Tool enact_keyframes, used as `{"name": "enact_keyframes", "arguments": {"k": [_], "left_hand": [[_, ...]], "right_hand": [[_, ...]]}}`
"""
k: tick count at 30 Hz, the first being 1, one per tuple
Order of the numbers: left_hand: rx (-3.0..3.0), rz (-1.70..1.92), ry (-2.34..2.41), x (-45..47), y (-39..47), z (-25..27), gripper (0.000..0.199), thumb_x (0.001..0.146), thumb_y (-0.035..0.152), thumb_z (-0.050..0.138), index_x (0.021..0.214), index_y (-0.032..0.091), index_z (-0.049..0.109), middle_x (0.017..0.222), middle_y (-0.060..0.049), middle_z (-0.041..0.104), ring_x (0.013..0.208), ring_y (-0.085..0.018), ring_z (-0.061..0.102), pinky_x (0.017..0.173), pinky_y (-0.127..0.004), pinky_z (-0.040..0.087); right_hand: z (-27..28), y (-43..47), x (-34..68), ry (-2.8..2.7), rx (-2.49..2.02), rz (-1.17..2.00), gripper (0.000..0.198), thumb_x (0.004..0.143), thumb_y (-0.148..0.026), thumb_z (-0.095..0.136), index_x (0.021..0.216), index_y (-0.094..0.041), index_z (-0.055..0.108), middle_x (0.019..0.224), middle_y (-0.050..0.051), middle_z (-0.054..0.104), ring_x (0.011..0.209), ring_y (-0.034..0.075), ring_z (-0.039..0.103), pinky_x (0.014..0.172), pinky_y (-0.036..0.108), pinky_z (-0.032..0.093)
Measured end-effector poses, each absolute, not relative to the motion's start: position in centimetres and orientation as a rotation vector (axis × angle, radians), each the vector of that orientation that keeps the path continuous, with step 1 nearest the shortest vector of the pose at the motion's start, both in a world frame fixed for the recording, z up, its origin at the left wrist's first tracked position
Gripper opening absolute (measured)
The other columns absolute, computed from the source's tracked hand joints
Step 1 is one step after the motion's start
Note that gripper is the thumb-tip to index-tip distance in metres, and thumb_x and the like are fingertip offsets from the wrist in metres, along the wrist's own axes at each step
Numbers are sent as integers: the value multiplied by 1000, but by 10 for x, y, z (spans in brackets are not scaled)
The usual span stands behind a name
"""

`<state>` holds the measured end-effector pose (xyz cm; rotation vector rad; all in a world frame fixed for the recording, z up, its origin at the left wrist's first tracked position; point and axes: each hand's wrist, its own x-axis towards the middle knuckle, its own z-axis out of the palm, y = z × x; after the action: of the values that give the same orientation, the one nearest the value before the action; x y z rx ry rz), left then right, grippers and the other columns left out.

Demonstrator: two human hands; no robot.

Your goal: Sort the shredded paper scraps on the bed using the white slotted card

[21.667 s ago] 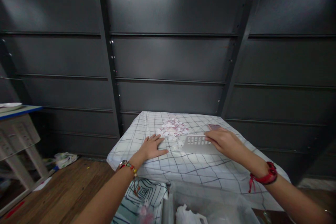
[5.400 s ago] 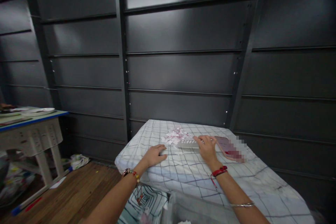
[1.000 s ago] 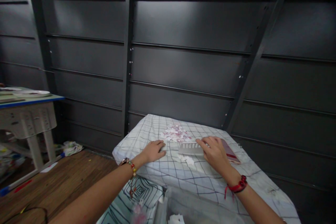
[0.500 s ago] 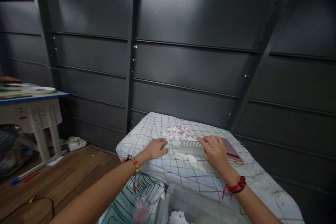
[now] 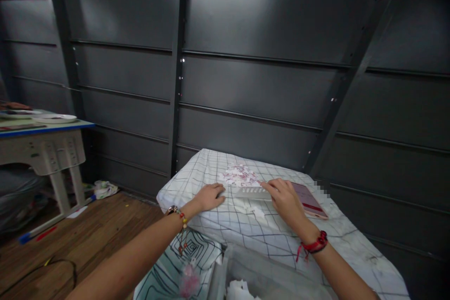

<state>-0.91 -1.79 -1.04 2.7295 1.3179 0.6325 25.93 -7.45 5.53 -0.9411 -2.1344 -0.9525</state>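
Note:
On the checked cloth (image 5: 190,178), my left hand (image 5: 210,196) rests palm down, thumb apart from the fingers, holding nothing I can see. My right hand (image 5: 284,197) grips the right end of a light grey, thin slotted piece (image 5: 255,192), which has a row of openings along it. Just beyond that piece lies a heap of small white and pink paper scraps (image 5: 240,176). White paper pieces (image 5: 255,210) are on the cloth in front of it. A tablet with a pinkish screen (image 5: 308,200) lies to the right of my right hand.
A translucent plastic bin (image 5: 274,269) with white paper pieces (image 5: 239,289) stands below the cloth's near edge, beside patterned teal fabric (image 5: 197,248). Dark metal wall panels (image 5: 246,79) rise behind. A desk (image 5: 52,143) with a white plate (image 5: 56,118) is at left.
The slotted piece has tipped flatter and moved slightly left in my right hand, its slotted face now turned more upward. My left hand stays in place. The view has shifted slightly.

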Motion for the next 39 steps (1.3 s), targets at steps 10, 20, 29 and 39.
{"name": "enact_keyframes", "arguments": {"k": [10, 20, 29, 39], "left_hand": [[2675, 747, 1295, -11, -17, -13, 27, 83, 27, 45, 105, 17, 59, 120, -8, 58, 117, -24, 48, 101, -35, 37], [2384, 1145, 1386, -15, -28, 5, 33, 77, 10, 37, 95, 17, 63, 109, -6, 65, 107, -18, 56, 99, -31, 40], [2708, 584, 1430, -58, -41, -2, 36, 90, 33, 42, 118, 16, 55, 133, -10, 51, 123, -25, 45, 103, -36, 34], [2742, 272, 1543, -68, -44, -9, 50, 95, 45, 31, 137, 20, 39, 147, -10, 32, 134, -26, 29, 107, -42, 25]], "right_hand": [[60, -100, 255, -2061, -1019, -1049, 37, 73, 3, 44, 99, -16, 62, 82, 6, 59, 77, 18, 47, 67, 31, 31], [64, -127, 235, -2085, -971, -1125, 34, 71, 4, 44, 95, -11, 61, 70, 5, 56, 69, 19, 45, 63, 32, 33], [64, -142, 231, -2069, -1103, -1190, 35, 67, 5, 42, 91, -14, 59, 67, 4, 54, 66, 19, 47, 61, 32, 34], [72, -168, 189, -2124, -963, -1072, 35, 69, 3, 39, 94, -13, 57, 67, 3, 55, 64, 16, 48, 61, 29, 37]]}}
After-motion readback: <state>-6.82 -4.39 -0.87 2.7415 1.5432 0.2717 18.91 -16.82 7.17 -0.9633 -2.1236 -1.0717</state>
